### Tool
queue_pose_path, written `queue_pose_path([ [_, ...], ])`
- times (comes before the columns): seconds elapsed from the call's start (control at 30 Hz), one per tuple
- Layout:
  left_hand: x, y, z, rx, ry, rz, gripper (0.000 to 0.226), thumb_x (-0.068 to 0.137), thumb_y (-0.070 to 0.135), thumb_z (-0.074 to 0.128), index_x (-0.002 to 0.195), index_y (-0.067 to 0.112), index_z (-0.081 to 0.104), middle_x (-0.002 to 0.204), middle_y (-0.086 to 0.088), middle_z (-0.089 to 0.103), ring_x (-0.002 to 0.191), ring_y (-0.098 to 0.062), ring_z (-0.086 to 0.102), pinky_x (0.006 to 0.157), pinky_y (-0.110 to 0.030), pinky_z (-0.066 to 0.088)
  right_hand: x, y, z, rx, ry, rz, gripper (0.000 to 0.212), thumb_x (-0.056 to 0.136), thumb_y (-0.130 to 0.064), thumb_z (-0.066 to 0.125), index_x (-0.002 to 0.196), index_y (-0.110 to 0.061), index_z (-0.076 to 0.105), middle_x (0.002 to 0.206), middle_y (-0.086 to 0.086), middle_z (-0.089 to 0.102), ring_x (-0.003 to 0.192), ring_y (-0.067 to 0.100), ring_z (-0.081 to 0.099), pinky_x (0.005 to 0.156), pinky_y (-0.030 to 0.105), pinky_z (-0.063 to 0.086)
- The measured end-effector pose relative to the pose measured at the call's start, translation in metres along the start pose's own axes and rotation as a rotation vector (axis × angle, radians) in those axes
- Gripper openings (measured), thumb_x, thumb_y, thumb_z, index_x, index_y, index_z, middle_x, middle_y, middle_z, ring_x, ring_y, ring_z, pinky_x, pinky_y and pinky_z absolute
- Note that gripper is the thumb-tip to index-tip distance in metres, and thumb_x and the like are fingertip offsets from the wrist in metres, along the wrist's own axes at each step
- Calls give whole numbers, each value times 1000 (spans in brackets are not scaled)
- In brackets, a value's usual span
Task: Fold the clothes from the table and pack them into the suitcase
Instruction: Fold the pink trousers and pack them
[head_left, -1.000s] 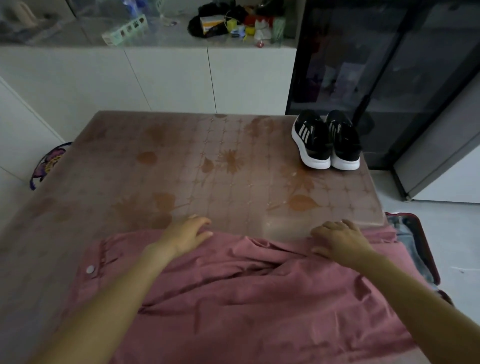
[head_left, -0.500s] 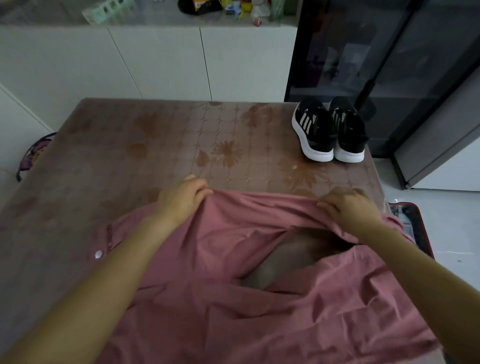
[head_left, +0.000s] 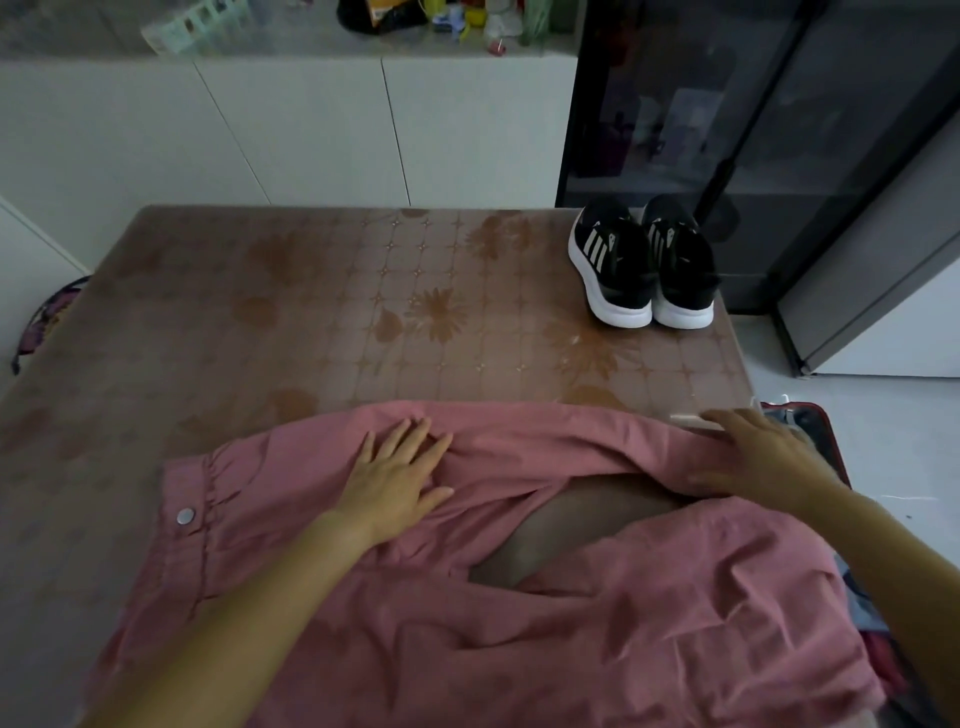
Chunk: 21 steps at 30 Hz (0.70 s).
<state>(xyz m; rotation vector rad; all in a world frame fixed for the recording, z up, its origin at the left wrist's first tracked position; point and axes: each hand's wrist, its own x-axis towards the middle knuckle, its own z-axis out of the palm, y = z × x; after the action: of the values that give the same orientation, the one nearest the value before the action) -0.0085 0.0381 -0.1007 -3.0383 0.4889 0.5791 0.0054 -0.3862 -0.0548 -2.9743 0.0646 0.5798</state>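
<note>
The red-rimmed suitcase (head_left: 834, 441) lies open just right of the desk (head_left: 311, 322), holding grey-blue clothes that are mostly hidden. The pink shirt (head_left: 519, 623) sprawls over the near desk. Half a second ago both hands pinched its far hem. Now the left hand (head_left: 400, 480) lies flat on it, grip wide, and the blurred right hand (head_left: 753, 457) rests with fingers out at its far right edge.

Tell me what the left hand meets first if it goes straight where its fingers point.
Probably the far edge of the pink cloth garment, then brown flower-patterned tabletop; the black sneakers seem off that line.
</note>
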Motion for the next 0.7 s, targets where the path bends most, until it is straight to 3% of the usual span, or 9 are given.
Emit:
queue_pose_path([
  [0.1,6,12,-10,-50,119,7,92,72,72,2,150,26,22,159,0,13,146,-21,10,117,-41,9,-19,43,14,-41,74,89,66,74,-57,68,131,-30,48,135,4,49,120,30,50,99,46,42],
  [0.23,34,50,-35,-155,199,101,77,86,67,19,148,22,26,157,1,20,144,-20,15,117,-40,18,-26,58,26,163,234,106,28,84,-40,65,104,-22,71,110,9,67,95,33,64,84,43,48],
  [0.33,65,101,-58,-243,221,270,62,95,48,44,148,19,28,154,-1,27,143,-20,20,117,-37,19,-26,55,21,300,318,149,21,88,-28,64,104,-17,71,103,11,71,91,35,66,77,39,49],
  [0.4,82,141,-74,-312,191,364,61,95,41,49,147,15,29,152,-4,32,141,-22,25,117,-34,17,-25,57,12,365,349,123,18,89,-23,63,103,-15,69,99,11,71,90,35,65,76,38,48],
  [0.5,108,182,-88,-313,61,372,61,93,44,52,145,18,33,145,-4,43,134,-23,38,113,-41,23,-24,61,-9,398,329,22,17,88,-21,64,103,-13,63,94,10,67,88,33,62,81,41,48],
  [0.6,129,192,-98,-464,-45,386,30,90,36,60,111,14,63,105,-1,67,99,-21,60,88,-32,42,-21,67,-40,292,136,-24,27,84,-28,69,107,-18,59,91,1,61,90,28,58,79,35,44],
  [0.7,142,183,-106,-669,103,413,15,88,31,60,80,19,64,70,13,58,72,-14,55,70,-34,44,-20,76,-54,89,-58,-13,27,78,-39,73,90,-21,58,80,-4,53,83,22,54,68,29,37],
])
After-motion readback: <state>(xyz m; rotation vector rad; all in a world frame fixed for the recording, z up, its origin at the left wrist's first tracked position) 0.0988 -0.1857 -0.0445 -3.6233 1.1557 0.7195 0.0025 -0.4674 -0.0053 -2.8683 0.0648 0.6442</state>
